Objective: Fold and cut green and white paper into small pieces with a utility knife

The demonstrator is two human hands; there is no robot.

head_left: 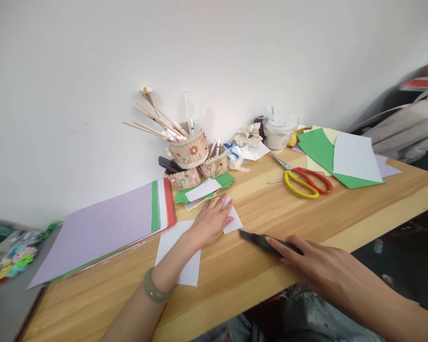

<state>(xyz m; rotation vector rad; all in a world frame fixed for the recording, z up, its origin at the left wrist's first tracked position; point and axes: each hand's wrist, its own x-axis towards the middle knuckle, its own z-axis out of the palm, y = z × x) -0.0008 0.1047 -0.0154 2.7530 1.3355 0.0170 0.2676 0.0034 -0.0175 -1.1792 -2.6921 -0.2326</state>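
My left hand (214, 218) lies flat with fingers stretched over a small piece of white paper (233, 221), pressing it to the wooden table. Below my left forearm is a larger white sheet (185, 263), partly covered by the arm. In my right hand (306, 256) is a dark green utility knife (262, 241), its blade pointing left, close to the lower right corner of the small paper. Just behind my left hand sits a pile of white and green paper strips (203, 190).
Sheets of coloured paper (107, 223) are stacked at the left. Decorated holders (190, 149) with sticks and pens stand by the wall. Scissors (301, 178) with red and yellow handles lie near green and white paper (356, 156) at the right, beside a lidded cup (280, 133).
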